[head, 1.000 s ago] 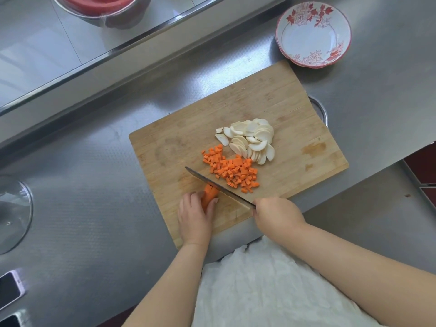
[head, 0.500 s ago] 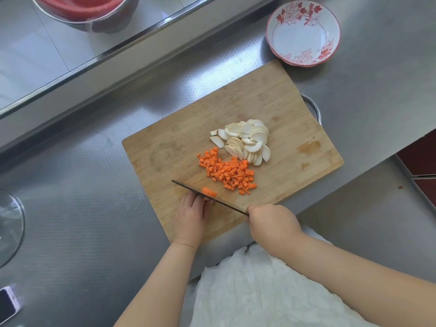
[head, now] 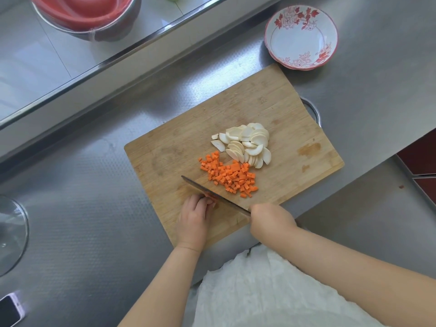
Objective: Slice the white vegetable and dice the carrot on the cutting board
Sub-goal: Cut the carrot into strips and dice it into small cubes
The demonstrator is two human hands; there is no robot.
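A wooden cutting board (head: 271, 102) lies slanted on the steel counter. On it sits a pile of white vegetable slices (head: 245, 145), and just in front of that a heap of small orange carrot dice (head: 230, 177). My left hand (head: 195, 215) curls its fingers on a small carrot piece (head: 210, 197) near the board's front edge; most of that piece is hidden by fingers and blade. My right hand (head: 269, 220) grips the handle of a knife (head: 207, 192), whose blade lies across the carrot piece right against my left fingertips.
A white bowl with a red flower pattern (head: 300, 36) stands beyond the board's far right corner. A steel bowl holding a red one (head: 87, 15) sits at the back left. A glass lid (head: 11, 234) and a phone (head: 9, 310) lie at the left edge.
The carrot piece under my left hand has grown shorter as the knife chopped along it. The blade and my left fingertips have shifted slightly toward me and left.
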